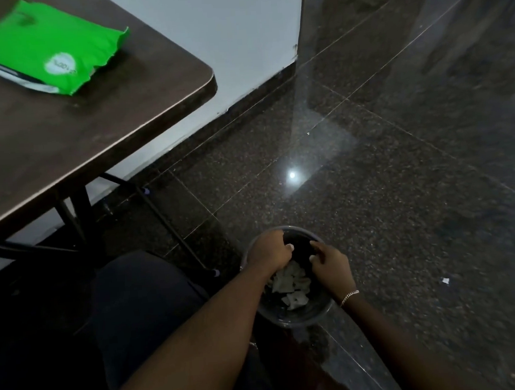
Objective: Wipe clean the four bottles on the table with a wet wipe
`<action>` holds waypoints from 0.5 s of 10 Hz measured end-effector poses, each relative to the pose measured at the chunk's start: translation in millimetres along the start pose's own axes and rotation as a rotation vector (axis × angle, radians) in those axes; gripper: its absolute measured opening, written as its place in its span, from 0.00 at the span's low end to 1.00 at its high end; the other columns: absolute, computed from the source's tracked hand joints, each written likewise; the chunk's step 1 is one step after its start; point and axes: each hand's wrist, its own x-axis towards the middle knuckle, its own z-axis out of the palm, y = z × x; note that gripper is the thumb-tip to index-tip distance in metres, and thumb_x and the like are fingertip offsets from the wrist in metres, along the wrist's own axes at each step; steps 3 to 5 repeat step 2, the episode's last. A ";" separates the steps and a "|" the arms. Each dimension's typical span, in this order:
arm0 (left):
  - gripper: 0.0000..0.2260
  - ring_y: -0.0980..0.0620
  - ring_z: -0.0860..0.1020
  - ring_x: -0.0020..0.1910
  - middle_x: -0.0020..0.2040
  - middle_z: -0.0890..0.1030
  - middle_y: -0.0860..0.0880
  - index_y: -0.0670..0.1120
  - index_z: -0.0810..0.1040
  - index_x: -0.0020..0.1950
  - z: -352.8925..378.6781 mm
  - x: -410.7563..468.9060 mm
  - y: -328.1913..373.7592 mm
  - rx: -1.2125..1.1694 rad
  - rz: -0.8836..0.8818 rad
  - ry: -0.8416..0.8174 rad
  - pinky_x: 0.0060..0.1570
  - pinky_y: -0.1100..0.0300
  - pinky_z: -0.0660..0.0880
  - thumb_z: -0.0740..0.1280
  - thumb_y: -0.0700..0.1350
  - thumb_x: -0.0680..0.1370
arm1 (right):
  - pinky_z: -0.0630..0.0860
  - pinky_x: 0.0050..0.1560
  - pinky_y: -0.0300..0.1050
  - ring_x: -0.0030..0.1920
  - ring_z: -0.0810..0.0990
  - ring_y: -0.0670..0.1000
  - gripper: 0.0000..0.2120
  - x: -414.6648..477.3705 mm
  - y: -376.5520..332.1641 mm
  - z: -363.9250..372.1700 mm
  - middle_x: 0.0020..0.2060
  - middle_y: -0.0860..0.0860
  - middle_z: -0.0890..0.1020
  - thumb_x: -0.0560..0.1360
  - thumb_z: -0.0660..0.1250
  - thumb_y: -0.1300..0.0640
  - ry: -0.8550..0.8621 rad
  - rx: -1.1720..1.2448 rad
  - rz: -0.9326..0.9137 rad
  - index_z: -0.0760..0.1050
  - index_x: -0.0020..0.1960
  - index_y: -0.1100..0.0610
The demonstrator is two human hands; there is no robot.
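Both my hands reach down into a small dark bin (307, 316) on the floor beside my knee. My left hand (269, 250) hangs over its far left rim with curled fingers, right above several crumpled white used wipes (290, 284); whether it holds one is hidden. My right hand (331, 262), a bracelet on its wrist, hovers over the right side with loosely curled fingers and nothing visible in them. A green pack of wet wipes (48, 48) lies on the dark brown table (71, 125) at the upper left. No bottle is in view.
The table's rounded corner and its black folding legs (166, 219) stand left of the bin. Glossy dark granite floor (386, 185) spreads to the right, with a small white scrap (445, 280) on it. A white wall with a dark skirting runs behind.
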 end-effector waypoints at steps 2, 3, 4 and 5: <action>0.24 0.41 0.70 0.71 0.71 0.72 0.43 0.48 0.65 0.77 -21.5 -21.4 12.4 0.107 0.255 0.127 0.65 0.46 0.71 0.59 0.54 0.83 | 0.68 0.67 0.46 0.69 0.72 0.54 0.20 -3.9 -16.4 -16.7 0.68 0.55 0.74 0.79 0.62 0.59 0.117 -0.005 -0.184 0.69 0.71 0.59; 0.24 0.41 0.70 0.71 0.71 0.72 0.43 0.48 0.65 0.77 -21.5 -21.4 12.4 0.107 0.255 0.127 0.65 0.46 0.71 0.59 0.54 0.83 | 0.68 0.67 0.46 0.69 0.72 0.54 0.20 -3.9 -16.4 -16.7 0.68 0.55 0.74 0.79 0.62 0.59 0.117 -0.005 -0.184 0.69 0.71 0.59; 0.24 0.41 0.70 0.71 0.71 0.72 0.43 0.48 0.65 0.77 -21.5 -21.4 12.4 0.107 0.255 0.127 0.65 0.46 0.71 0.59 0.54 0.83 | 0.68 0.67 0.46 0.69 0.72 0.54 0.20 -3.9 -16.4 -16.7 0.68 0.55 0.74 0.79 0.62 0.59 0.117 -0.005 -0.184 0.69 0.71 0.59; 0.24 0.41 0.70 0.71 0.71 0.72 0.43 0.48 0.65 0.77 -21.5 -21.4 12.4 0.107 0.255 0.127 0.65 0.46 0.71 0.59 0.54 0.83 | 0.68 0.67 0.46 0.69 0.72 0.54 0.20 -3.9 -16.4 -16.7 0.68 0.55 0.74 0.79 0.62 0.59 0.117 -0.005 -0.184 0.69 0.71 0.59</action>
